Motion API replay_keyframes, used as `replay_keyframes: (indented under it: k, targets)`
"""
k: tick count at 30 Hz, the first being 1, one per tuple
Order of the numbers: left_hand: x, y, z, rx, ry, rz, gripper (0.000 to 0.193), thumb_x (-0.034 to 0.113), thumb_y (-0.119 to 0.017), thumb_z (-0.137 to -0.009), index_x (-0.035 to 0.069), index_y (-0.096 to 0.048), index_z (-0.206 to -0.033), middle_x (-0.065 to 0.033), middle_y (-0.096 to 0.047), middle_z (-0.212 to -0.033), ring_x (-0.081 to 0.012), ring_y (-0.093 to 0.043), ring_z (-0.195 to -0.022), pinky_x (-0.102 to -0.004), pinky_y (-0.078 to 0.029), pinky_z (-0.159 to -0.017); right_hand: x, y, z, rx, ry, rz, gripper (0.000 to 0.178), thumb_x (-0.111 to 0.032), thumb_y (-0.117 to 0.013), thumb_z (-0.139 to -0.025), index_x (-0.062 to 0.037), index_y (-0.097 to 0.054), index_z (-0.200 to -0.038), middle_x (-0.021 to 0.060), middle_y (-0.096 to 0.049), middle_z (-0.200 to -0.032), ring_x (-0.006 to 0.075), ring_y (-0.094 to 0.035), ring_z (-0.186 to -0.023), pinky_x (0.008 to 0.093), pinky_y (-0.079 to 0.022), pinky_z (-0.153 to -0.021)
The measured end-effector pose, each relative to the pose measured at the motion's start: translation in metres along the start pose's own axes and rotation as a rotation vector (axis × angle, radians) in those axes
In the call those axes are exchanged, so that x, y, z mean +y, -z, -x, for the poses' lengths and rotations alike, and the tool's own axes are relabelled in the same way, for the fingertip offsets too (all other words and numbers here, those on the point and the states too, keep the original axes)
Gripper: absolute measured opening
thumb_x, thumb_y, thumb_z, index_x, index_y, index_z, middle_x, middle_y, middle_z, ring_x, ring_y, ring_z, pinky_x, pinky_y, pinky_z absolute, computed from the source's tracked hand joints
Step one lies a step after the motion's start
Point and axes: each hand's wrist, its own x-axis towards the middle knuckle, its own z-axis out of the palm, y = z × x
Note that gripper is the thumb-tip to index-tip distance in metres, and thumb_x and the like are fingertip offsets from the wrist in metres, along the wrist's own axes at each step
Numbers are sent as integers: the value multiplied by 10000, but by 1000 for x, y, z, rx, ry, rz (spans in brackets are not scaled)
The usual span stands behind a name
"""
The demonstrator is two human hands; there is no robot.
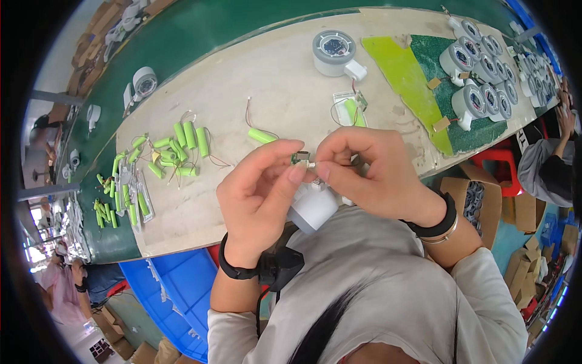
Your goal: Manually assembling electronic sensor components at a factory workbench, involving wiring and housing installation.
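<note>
Between thumb and fingers, my left hand (251,197) grips a small green circuit board (299,158) over the table's near edge. My right hand (376,176) is closed in a pinch at the board's right side, on what looks like a small white connector (311,164); its fingers hide part of it. Just below both hands a white, grey-rimmed round housing (314,209) sits tilted near my body, partly covered by my left thumb. Beyond my fingers lies a green cylindrical battery (262,135) with thin wires. Another green battery (354,113) rests by a clear plastic piece and a small board.
Many green wired batteries (189,134) are scattered at left. A finished-looking round housing (334,51) stands at the back; more housings (470,103) crowd a green mat at right. Blue bins (182,291) sit below the table's left front; a cardboard box (485,200) and red stool (500,167) are right.
</note>
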Motion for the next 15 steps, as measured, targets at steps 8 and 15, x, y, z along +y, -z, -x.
replay_keyframes:
  k: [8, 15]
  targets:
    - [3, -5, 4, 50, -241, -464, 170, -8, -629, -707, -9, -620, -877, -123, -627, -773, -183, -600, -653, -242, -458, -592, -7, 1, 10, -19, -45, -25, 21, -33, -564, -780, -13, -569, -787, -38, -484, -593, 21, -417, -536, 182, -328, -471]
    - [14, -12, 7, 32, -320, -632, 193, -32, -638, -680, -2, -620, -870, -121, -623, -720, -206, -591, -593, -252, -464, -542, -5, -4, 18, 46, 183, 134, 22, 1, -535, -784, -12, -543, -800, -3, -466, -609, 52, -402, -529, 202, -331, -466]
